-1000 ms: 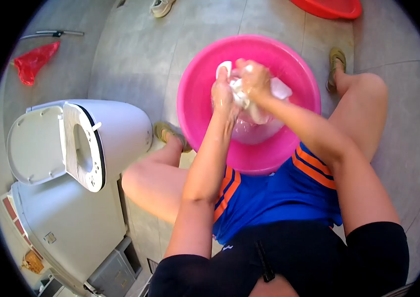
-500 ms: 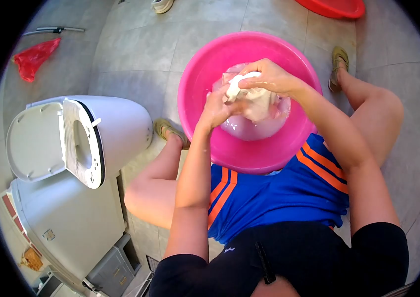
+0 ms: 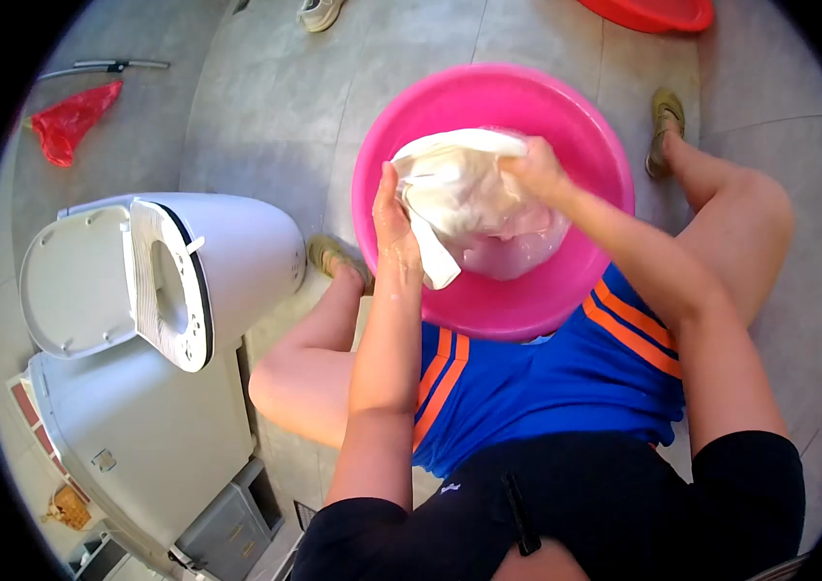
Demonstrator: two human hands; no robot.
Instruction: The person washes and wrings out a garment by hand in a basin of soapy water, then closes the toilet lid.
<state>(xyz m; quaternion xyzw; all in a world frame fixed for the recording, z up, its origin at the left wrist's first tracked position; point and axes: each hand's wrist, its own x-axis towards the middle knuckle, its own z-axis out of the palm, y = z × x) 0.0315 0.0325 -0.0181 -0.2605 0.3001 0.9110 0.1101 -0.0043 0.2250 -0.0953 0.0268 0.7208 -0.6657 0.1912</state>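
My right hand (image 3: 539, 172) pinches the upper edge of a soft, wet white cloth (image 3: 464, 194), thumb and fingers closed narrow on it. My left hand (image 3: 395, 230) is against its other side, thumb upright at the edge; the cloth hides the other fingers, so I can't tell how tightly they close. Between my hands the fabric spreads in loose, rumpled folds, a flat strip hanging beside my left wrist. It lies over cloudy, bubbly water (image 3: 527, 254) inside the round, smooth pink plastic basin (image 3: 488, 85).
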